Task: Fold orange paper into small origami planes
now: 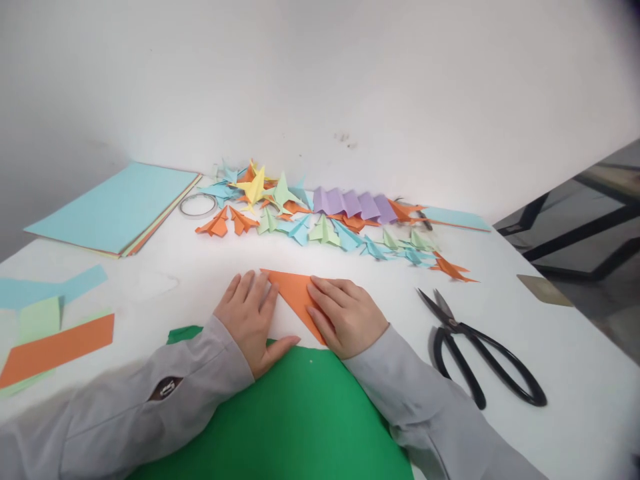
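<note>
An orange paper triangle [295,291] lies on the white table [350,267], just beyond a green sheet [300,413]. My left hand [251,318] rests flat beside its left edge, fingers stretched out, thumb on the green sheet. My right hand [347,315] lies flat on the triangle's right side, fingers pressing its edge. Neither hand grips anything.
Black scissors [475,350] lie to the right. Several folded paper figures [300,213] and a purple pleated strip [355,203] sit farther back, with a tape roll [198,205]. A stack of coloured sheets [117,208] is at back left. Paper strips [50,333] lie at the left edge.
</note>
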Motion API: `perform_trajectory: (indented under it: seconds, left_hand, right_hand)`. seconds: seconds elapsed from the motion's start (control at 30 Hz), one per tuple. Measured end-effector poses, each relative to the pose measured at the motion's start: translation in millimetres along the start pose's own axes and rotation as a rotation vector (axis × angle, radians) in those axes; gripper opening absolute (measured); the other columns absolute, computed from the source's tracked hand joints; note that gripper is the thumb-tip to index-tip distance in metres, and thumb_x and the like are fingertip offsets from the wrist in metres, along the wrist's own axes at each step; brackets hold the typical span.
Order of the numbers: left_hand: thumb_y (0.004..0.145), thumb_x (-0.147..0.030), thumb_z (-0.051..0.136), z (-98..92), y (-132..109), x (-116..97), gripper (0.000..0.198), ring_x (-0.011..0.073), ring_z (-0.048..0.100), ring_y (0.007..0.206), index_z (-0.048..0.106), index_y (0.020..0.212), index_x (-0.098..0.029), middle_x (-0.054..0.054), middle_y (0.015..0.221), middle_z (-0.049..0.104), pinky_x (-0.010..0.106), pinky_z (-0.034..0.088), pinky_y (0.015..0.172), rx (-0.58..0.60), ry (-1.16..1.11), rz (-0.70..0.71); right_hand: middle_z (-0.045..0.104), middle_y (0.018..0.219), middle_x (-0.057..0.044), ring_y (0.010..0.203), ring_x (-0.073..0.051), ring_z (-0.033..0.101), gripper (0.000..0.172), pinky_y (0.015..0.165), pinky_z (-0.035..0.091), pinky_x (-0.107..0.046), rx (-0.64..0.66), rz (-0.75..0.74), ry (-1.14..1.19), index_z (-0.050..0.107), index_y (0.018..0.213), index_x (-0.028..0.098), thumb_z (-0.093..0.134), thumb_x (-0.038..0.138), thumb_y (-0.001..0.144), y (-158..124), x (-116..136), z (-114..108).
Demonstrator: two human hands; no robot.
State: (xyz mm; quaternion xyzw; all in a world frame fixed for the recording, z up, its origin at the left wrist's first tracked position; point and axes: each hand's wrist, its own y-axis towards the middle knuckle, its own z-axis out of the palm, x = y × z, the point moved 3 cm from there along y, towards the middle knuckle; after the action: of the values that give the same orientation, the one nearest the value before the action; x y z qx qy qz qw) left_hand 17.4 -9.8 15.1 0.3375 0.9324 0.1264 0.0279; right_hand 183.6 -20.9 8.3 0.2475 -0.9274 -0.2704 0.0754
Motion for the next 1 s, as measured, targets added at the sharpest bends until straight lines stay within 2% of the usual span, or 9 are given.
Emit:
perform_trajectory:
  seconds: [0.2,0.43,0.6,0.9,1.0]
  left_hand:
    - [0.075,-0.061,0.037,2.0,-1.4,-0.6,0.075,0.0385,0.036,0.120,0.050,0.121,-0.003,0.021,0.127,0.047,0.052,0.026,0.100,-0.007,-0.049,-0.002]
    - [0.073,-0.060,0.042,2.7,-1.1,-1.1,0.072,0.0392,0.036,0.120,0.053,0.118,-0.005,0.022,0.125,0.048,0.054,0.027,0.099,-0.050,-0.110,-0.023]
    - [0.073,-0.052,0.048,0.9,-2.4,-3.3,0.066,0.0395,0.033,0.122,0.051,0.120,-0.006,0.024,0.129,0.042,0.055,0.032,0.096,-0.108,-0.167,-0.062]
    - [0.079,-0.050,0.039,4.2,-4.0,-4.5,0.061,0.0374,0.030,0.125,0.048,0.122,-0.008,0.022,0.134,0.037,0.054,0.032,0.096,-0.187,-0.230,-0.100]
    - [0.079,-0.051,0.039,5.2,-4.2,-4.0,0.061,0.0374,0.030,0.125,0.047,0.123,-0.008,0.021,0.135,0.037,0.054,0.033,0.096,-0.165,-0.223,-0.094]
  right_hand:
    - [0.065,0.105,-0.016,0.091,-0.025,0.056,0.029,0.070,0.051,-0.039,-0.047,-0.008,0.027,0.064,0.100,0.004,0.050,0.022,0.081,-0.8,-0.4,-1.4]
    - [0.064,0.107,-0.018,0.091,-0.027,0.056,0.028,0.070,0.051,-0.041,-0.016,0.003,0.070,0.064,0.100,0.002,0.052,0.017,0.079,1.2,-0.6,-4.7]
    - [0.063,0.108,-0.019,0.092,-0.027,0.056,0.029,0.070,0.051,-0.042,-0.004,0.008,0.104,0.062,0.102,0.002,0.053,0.016,0.078,2.0,-1.5,-6.1]
    - [0.060,0.112,-0.020,0.101,-0.029,0.053,0.035,0.077,0.051,-0.044,0.021,0.035,0.156,0.057,0.109,0.003,0.056,0.014,0.076,-2.8,-2.6,-5.1]
    - [0.059,0.114,-0.019,0.102,-0.029,0.052,0.035,0.077,0.051,-0.043,0.031,0.029,0.158,0.056,0.110,0.003,0.055,0.014,0.077,-3.5,-2.5,-5.9]
